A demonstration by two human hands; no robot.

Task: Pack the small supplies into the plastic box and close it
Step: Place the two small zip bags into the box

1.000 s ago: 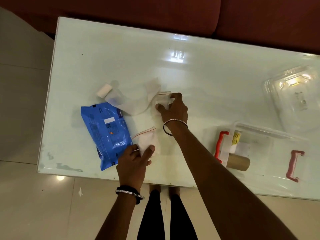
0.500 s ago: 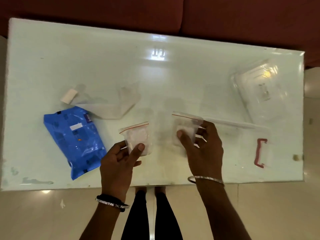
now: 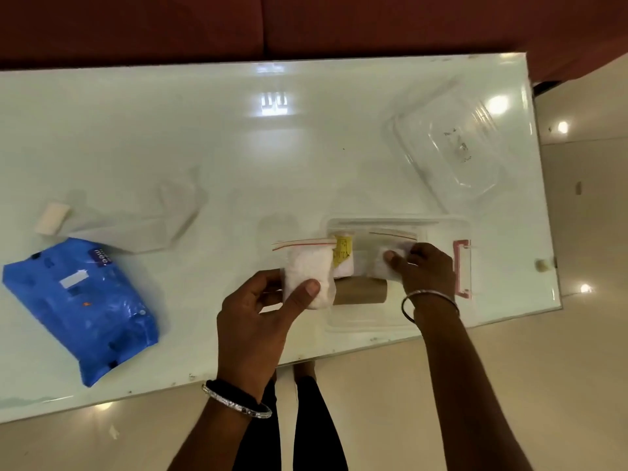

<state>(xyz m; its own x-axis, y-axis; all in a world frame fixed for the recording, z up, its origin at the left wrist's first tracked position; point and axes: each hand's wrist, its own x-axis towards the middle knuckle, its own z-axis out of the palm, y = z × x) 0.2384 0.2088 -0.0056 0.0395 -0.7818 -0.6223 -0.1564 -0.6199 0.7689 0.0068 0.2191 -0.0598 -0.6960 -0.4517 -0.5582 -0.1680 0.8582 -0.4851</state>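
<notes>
The clear plastic box (image 3: 438, 222) with red latches stands open near the table's front right edge. Inside it lie a brown cardboard roll (image 3: 362, 291) and a yellow-labelled item (image 3: 343, 254). My right hand (image 3: 424, 268) is over the box and holds a small zip bag of white material (image 3: 382, 263) inside it. My left hand (image 3: 258, 311) holds a second zip bag of white material (image 3: 307, 275) at the box's left edge. The box's clear lid (image 3: 452, 147) lies apart at the back right.
A blue soft pack (image 3: 81, 307) lies at the front left of the white glass table (image 3: 238, 147). A bandage roll with a loose strip (image 3: 52, 217) lies behind it. A red sofa runs along the far side.
Both hands moved right with their zip bags. The right one now holds its bag inside the box and the left one has reached the box's left edge. The view shifted right.
</notes>
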